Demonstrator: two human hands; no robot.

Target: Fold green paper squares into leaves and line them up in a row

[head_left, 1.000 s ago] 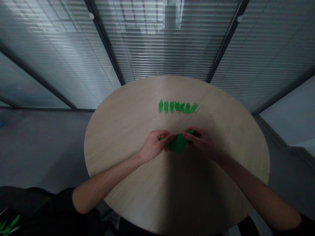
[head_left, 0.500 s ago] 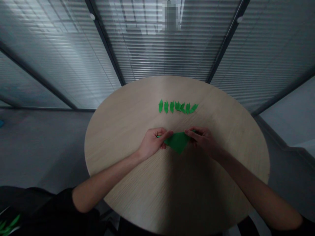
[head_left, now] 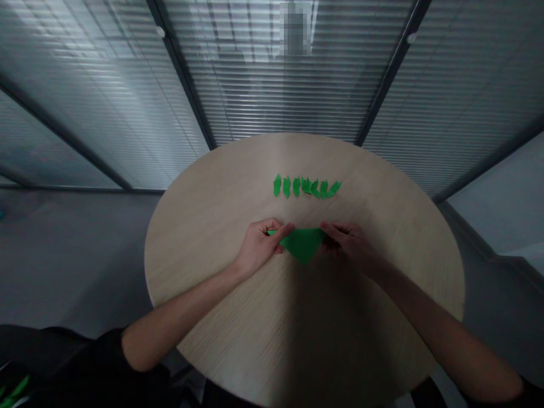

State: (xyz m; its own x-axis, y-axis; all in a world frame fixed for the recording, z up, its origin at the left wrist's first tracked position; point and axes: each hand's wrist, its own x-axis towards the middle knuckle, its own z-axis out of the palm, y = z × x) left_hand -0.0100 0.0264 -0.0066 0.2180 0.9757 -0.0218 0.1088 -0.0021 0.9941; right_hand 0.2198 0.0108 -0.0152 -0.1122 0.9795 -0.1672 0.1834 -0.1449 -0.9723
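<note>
Green paper (head_left: 302, 243) now pulled flatter, a neat triangle | left hand (head_left: 260, 248), right hand (head_left: 346, 243) pinching its corners

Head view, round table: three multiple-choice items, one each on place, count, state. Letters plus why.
1. Relative to the left hand and right hand, where is the row of small green paper pieces?
A. Under the hands
B. Beyond them on the round wooden table
C. On the floor

2. How many pieces are in the row?
A. Three
B. Twelve
C. Seven

3. The green paper sheet is:
A. Pinched between both hands
B. Lying untouched
C. Crumpled in one fist

1 B: it lies farther across the tabletop.
2 C: seven separate shapes show.
3 A: each hand grips one end.
</note>
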